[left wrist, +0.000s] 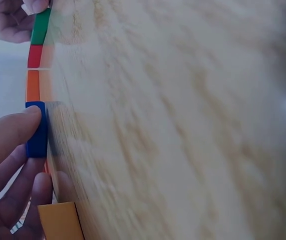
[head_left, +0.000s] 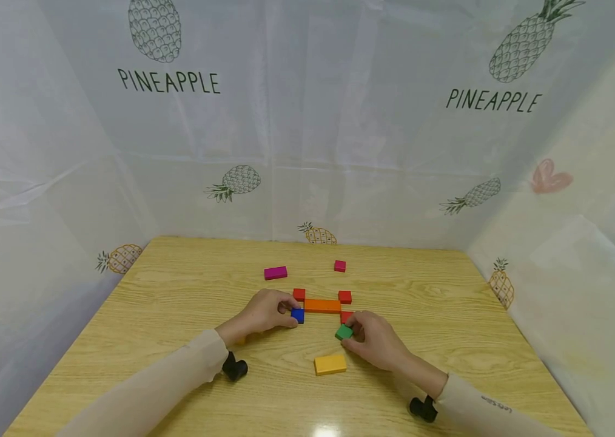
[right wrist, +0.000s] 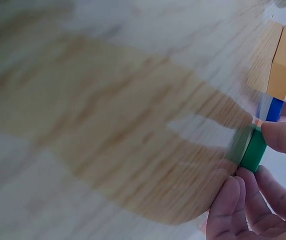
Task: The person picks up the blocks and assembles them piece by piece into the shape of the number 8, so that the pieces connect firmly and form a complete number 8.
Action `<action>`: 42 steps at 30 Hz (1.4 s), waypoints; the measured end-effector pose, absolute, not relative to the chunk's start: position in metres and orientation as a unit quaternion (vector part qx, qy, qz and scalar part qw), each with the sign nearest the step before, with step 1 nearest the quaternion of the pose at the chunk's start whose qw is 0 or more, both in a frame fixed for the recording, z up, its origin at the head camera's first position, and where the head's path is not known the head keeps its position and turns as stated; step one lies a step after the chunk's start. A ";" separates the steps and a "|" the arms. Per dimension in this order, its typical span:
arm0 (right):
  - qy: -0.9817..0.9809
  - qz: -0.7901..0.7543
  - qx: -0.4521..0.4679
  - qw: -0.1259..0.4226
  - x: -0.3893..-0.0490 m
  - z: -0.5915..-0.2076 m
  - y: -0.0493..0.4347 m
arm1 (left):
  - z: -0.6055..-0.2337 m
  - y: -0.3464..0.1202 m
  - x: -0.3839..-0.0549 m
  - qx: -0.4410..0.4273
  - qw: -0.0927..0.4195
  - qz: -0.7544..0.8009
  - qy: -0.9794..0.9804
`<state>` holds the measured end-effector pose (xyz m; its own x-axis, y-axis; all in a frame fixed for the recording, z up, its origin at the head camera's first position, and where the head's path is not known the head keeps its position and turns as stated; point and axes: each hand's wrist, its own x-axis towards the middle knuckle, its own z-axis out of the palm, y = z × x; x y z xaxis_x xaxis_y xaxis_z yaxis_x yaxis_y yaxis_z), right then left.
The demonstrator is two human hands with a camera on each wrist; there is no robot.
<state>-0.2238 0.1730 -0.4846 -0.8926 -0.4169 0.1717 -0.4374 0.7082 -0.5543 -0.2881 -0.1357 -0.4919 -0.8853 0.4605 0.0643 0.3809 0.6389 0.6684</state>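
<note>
My left hand (head_left: pixel 266 311) pinches a blue block (head_left: pixel 298 315) at the left end of a long orange block (head_left: pixel 322 306). In the left wrist view, the thumb lies on one side of the blue block (left wrist: pixel 36 130). My right hand (head_left: pixel 375 340) grips a green block (head_left: pixel 343 332) between thumb and fingers; it sits at an angle, just below a red block (head_left: pixel 347 317) partly covered by that hand. Two more red blocks, a left one (head_left: pixel 299 294) and a right one (head_left: pixel 344 297), flank the orange block's upper corners.
A yellow block (head_left: pixel 330 365) lies nearer the front of the wooden table (head_left: pixel 427 285). Farther back are a magenta block (head_left: pixel 275 273) and a small pinkish-red block (head_left: pixel 340 266). Beside my left wrist, an orange-yellow block (head_left: pixel 241 341) is mostly hidden. Pineapple-print sheeting (head_left: pixel 307 133) surrounds the table.
</note>
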 end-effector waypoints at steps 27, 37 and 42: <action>-0.923 0.304 0.234 0.015 -0.225 -0.484 0.173 | -0.488 -0.140 -0.289 0.251 0.078 0.366 0.893; -0.923 0.304 0.235 0.015 -0.226 -0.485 0.175 | -0.488 -0.141 -0.289 0.250 0.088 0.378 0.887; -0.922 0.305 0.239 0.015 -0.227 -0.484 0.175 | -0.482 -0.151 -0.290 0.257 0.083 0.364 0.891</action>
